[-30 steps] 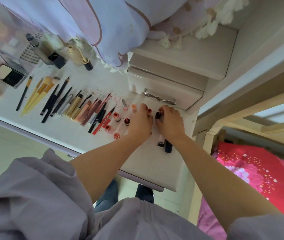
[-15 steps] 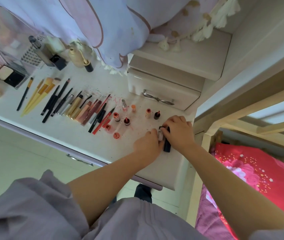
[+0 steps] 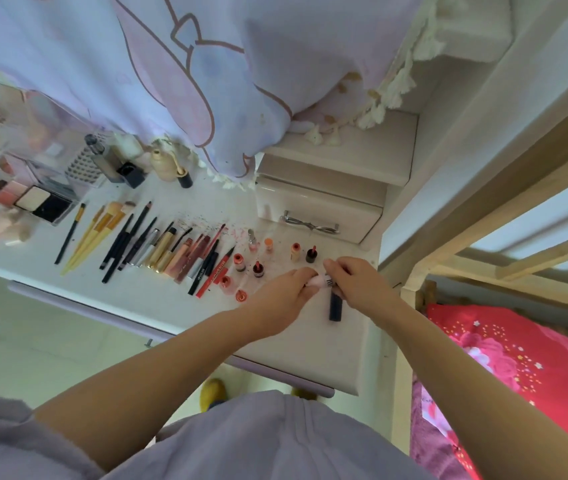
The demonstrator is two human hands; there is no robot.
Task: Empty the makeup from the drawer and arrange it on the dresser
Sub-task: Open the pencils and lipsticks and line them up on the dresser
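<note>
White dresser top point(image 3: 185, 306) under a lilac curtain point(image 3: 178, 64), makeup laid out in rows.

Both hands meet near the right end of the dresser: the left hand point(image 3: 284, 299) has its fingers curled round a small pale pink tube point(image 3: 320, 281), and the right hand point(image 3: 357, 284) pinches the other end of that tube. Just below, a dark tube point(image 3: 335, 305) lies flat on the top, partly under the right hand. Brushes and pencils point(image 3: 120, 237) are lined up to the left, little bottles point(image 3: 258, 261) stand beside them, palettes point(image 3: 16, 197) sit far left. Small drawer point(image 3: 317, 209) sits shut behind the hands.
</note>
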